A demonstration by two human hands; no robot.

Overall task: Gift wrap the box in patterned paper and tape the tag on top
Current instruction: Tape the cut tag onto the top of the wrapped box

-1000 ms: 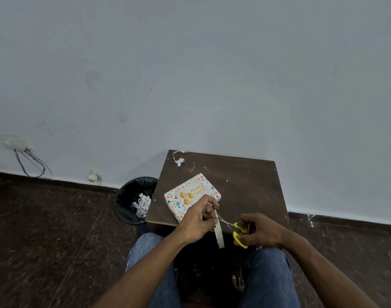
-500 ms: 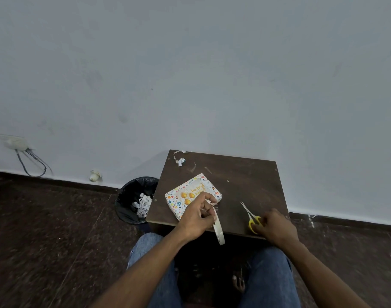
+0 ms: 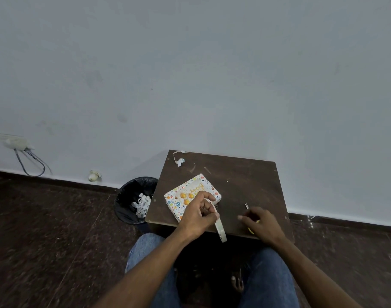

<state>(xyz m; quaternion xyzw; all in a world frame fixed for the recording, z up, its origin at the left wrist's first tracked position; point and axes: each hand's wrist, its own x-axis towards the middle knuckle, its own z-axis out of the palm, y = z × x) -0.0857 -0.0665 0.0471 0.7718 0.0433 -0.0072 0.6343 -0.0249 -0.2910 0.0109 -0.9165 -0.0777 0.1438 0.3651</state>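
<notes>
The left hand (image 3: 197, 216) curls round a cream roll of tape (image 3: 220, 227), over the near corner of the box wrapped in white patterned paper (image 3: 191, 194) on the dark brown wooden bench (image 3: 241, 181). The right hand (image 3: 260, 223) lies loosely spread over yellow-handled scissors (image 3: 247, 207) — gripping nothing.

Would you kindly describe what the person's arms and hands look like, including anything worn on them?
Both forearms are bare as far as the frame shows, with no sleeves in view. The left hand and the right hand wear no gloves, and no rings, watch or bracelets can be seen. Below the arms, blue jeans cover the legs.
</notes>
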